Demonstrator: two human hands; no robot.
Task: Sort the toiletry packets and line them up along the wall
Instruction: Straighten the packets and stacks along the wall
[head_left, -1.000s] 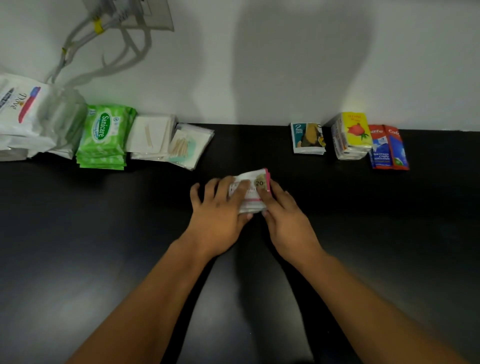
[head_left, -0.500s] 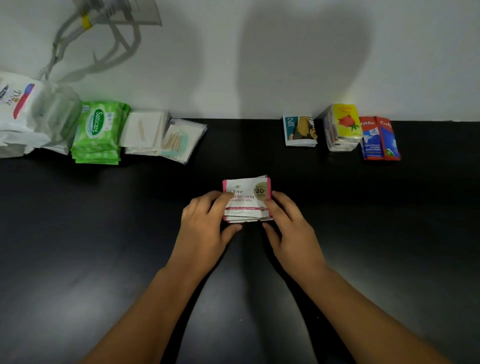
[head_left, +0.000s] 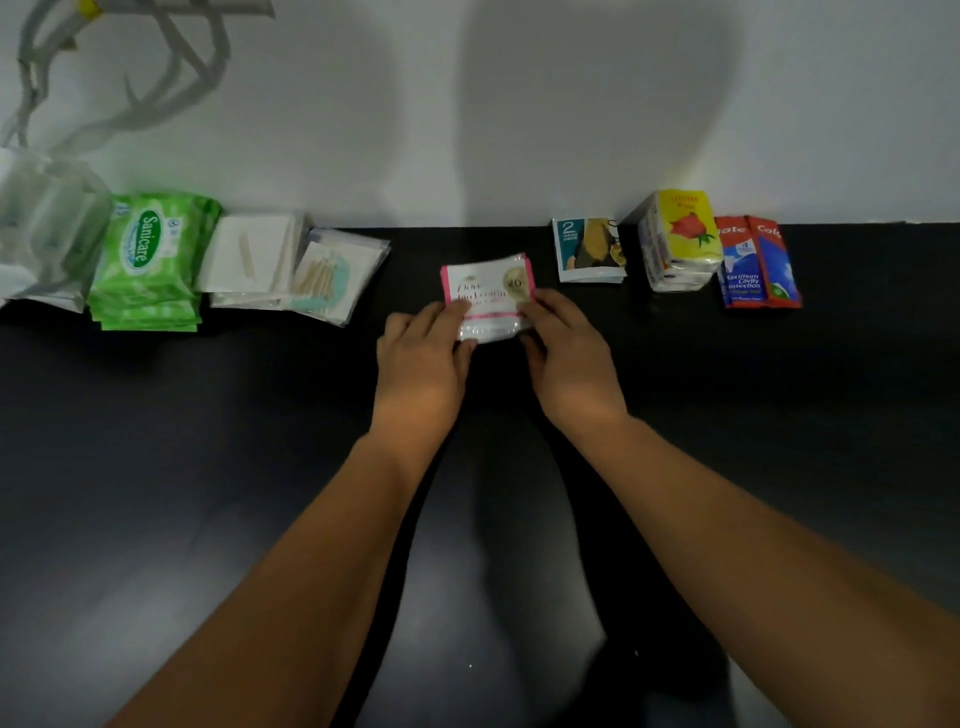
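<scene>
A small stack of white Dove sachets with pink edges (head_left: 485, 293) sits on the black table near the wall, held from both sides. My left hand (head_left: 421, 364) grips its left edge and my right hand (head_left: 569, 358) grips its right edge. Along the wall to the left lie green Sanicare wipes packs (head_left: 148, 260), white flat packets (head_left: 252, 257) and clear cotton-bud packets (head_left: 335, 273). To the right stand a teal 2-pack sachet (head_left: 587, 249), a yellow tissue pack with a red rose (head_left: 678, 239) and red-blue Colgate sachets (head_left: 756, 265).
A clear plastic bag (head_left: 44, 228) lies at the far left against the wall, with grey cables (head_left: 124, 78) hanging above it. The black tabletop (head_left: 156, 467) spreads toward me. A gap along the wall sits between the cotton-bud packets and the teal sachet.
Both hands have slid the Dove sachet stack away from me toward the wall, into the gap between the two rows. The view has shifted slightly.
</scene>
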